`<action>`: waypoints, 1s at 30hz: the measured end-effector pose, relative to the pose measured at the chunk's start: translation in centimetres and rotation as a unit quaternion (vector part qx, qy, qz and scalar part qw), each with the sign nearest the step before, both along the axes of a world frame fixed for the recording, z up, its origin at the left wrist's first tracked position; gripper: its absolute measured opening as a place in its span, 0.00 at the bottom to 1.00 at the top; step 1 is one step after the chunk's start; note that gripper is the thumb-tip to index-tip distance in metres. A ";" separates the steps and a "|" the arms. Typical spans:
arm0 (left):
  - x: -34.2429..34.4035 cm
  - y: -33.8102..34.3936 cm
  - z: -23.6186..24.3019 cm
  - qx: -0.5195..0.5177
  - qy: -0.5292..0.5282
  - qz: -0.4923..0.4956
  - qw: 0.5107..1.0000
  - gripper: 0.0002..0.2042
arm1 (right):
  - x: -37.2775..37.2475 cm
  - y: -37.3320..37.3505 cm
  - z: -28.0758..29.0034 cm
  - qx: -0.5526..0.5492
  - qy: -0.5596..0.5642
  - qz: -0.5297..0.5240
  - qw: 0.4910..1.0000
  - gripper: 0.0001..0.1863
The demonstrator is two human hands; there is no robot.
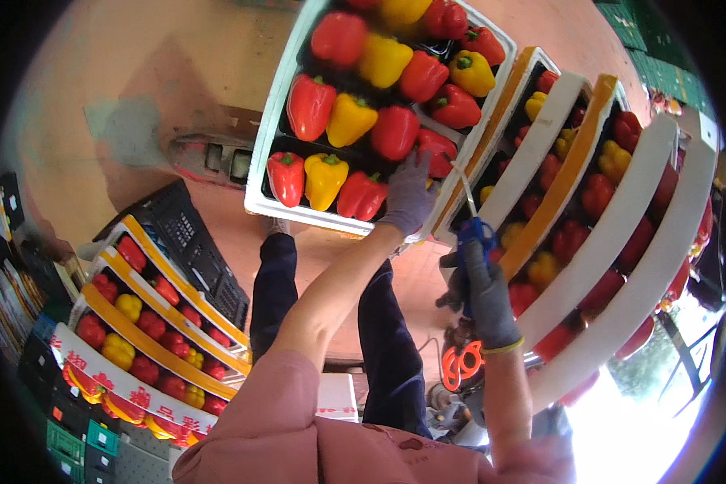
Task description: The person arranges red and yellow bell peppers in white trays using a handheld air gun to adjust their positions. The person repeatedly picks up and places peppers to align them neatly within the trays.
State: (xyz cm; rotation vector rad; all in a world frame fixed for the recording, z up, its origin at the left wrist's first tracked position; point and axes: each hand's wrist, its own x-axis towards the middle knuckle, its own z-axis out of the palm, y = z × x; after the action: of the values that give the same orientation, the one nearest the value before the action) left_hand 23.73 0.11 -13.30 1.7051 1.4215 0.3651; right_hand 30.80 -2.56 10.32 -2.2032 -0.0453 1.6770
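A white foam box (256, 187) of red and yellow bell peppers stands in front of me, its peppers in rows on a dark tray. My left hand (410, 198), in a grey glove, reaches into its near right corner. The fingers curl over a yellow bell pepper (431, 186), which is mostly hidden. Beyond the fingertips lies a red bell pepper (436, 147). My right hand (486, 300), also gloved, is closed round a blue-handled tool (477, 234) with a thin pale shaft. Its tip points at the box's right rim; I cannot make out its exact kind.
Stacked pepper boxes (613, 234) with white and orange rims crowd the right side. More pepper boxes (165, 343) stand at lower left beside a black plastic crate (187, 242). An orange looped handle (462, 365) shows below my right hand. Green crates (669, 77) are at far right.
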 end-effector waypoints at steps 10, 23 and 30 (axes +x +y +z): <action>3.0 -2.7 -0.2 0.035 0.048 -0.109 0.992 0.27 | 2.5 0.6 -2.2 -0.044 -0.038 0.065 0.996 0.33; 0.4 -14.7 2.1 0.103 0.006 -0.164 0.981 0.28 | -0.1 -3.4 -3.4 -0.178 0.059 0.226 0.956 0.33; -5.5 -21.7 5.1 -0.102 -0.122 -0.210 0.965 0.22 | -1.1 -6.1 -2.8 -0.202 0.113 0.234 0.944 0.32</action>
State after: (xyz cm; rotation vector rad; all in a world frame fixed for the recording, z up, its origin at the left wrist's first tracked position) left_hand 18.20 -21.54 -8.15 1.6720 0.8597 0.1770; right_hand 29.71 -8.68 7.48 -2.4014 -0.1942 2.3765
